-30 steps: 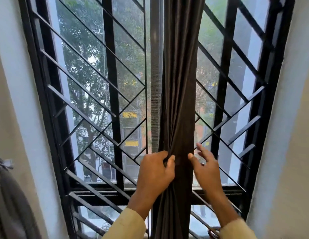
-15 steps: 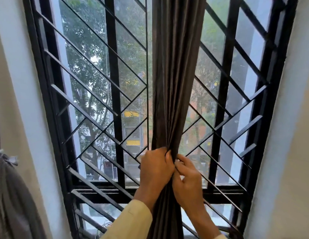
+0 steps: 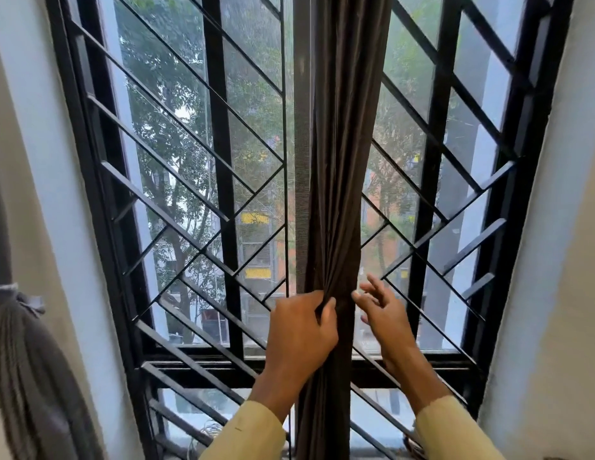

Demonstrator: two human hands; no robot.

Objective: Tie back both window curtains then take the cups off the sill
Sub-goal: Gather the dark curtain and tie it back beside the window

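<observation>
A dark brown curtain (image 3: 342,154) hangs gathered into a narrow bunch down the middle of the window. My left hand (image 3: 299,330) grips the bunched folds from the left at about sill height. My right hand (image 3: 382,313) is just right of the curtain, fingers spread, fingertips at its edge, holding nothing. At the far left a second, grey curtain (image 3: 30,376) hangs bunched, with a tie (image 3: 10,290) around it. A reddish rim shows at the bottom right behind my right sleeve; I cannot tell if it is a cup.
A black metal grille (image 3: 190,227) with diagonal bars covers the whole window close behind the curtain. White walls (image 3: 555,260) flank the window on both sides. The sill (image 3: 382,439) shows at the bottom, with thin wires (image 3: 203,433) at its left.
My right hand has let go of the folds it pinched beside my left hand and moved right, opening its fingers. My left hand has kept its grip.
</observation>
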